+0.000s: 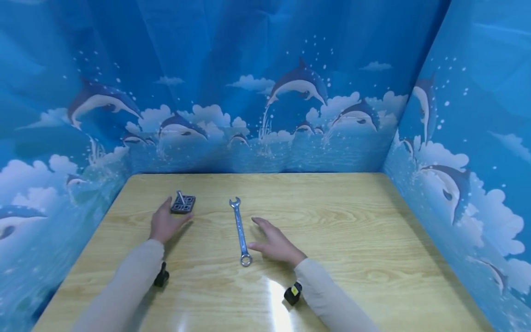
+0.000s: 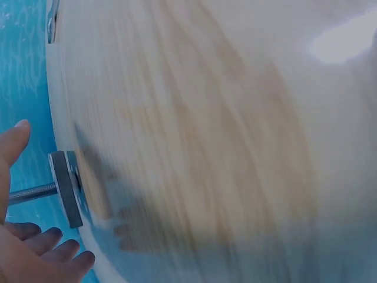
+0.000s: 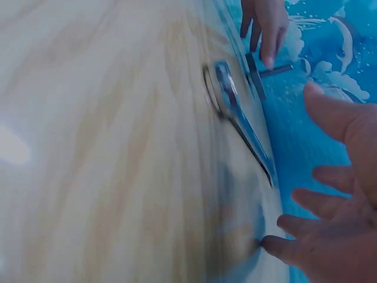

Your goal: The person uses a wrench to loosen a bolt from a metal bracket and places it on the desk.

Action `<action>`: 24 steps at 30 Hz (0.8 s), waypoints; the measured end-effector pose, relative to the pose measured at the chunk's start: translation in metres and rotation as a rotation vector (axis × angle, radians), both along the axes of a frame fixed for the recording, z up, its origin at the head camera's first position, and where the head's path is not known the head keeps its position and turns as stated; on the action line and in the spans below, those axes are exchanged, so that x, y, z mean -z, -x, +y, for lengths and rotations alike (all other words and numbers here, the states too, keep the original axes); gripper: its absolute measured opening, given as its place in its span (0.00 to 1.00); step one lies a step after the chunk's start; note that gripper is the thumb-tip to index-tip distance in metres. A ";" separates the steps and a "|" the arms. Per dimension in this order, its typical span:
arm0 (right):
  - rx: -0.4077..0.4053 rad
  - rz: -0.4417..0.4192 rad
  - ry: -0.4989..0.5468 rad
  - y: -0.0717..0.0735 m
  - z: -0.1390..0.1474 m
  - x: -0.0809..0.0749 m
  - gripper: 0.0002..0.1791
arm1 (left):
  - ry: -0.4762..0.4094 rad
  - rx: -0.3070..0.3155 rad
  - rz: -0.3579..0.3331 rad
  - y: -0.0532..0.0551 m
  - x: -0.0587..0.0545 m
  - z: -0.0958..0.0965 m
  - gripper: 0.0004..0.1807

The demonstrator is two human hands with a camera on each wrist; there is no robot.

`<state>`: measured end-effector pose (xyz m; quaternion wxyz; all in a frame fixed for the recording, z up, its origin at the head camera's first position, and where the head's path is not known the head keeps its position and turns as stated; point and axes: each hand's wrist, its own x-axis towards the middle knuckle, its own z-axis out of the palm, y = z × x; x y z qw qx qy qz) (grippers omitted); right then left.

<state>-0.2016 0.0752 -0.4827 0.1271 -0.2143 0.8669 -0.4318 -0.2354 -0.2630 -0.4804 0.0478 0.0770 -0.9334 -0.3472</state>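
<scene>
Around us hangs blue dolphin-print sheeting (image 1: 232,41), softly creased across the back and turning a sharp corner onto the right side panel (image 1: 493,152). On it we see leaping dolphins (image 1: 300,83), puffy white clouds (image 1: 209,115) and scattered white droplets above a band of paler, sparkling sea (image 1: 269,157). The blue is deepest in the upper middle and lighter toward both sides. Before us the bench (image 1: 352,216), topped in glossy, pale yellowish wood grain with rounded far corners, runs up to the back sheet. Light from above leaves a bright white glare (image 1: 279,302) on its near part, and a fainter one left of it.
</scene>
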 end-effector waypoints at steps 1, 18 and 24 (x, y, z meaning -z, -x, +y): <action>0.014 -0.004 0.008 0.000 -0.006 0.001 0.43 | -0.015 -0.021 -0.010 0.002 0.001 0.002 0.54; 0.255 0.191 -0.038 0.003 -0.067 0.017 0.25 | -0.037 -0.191 0.012 0.015 0.013 0.016 0.41; 0.313 0.305 -0.089 0.006 -0.073 0.016 0.20 | -0.042 -0.245 -0.002 0.018 0.011 0.020 0.36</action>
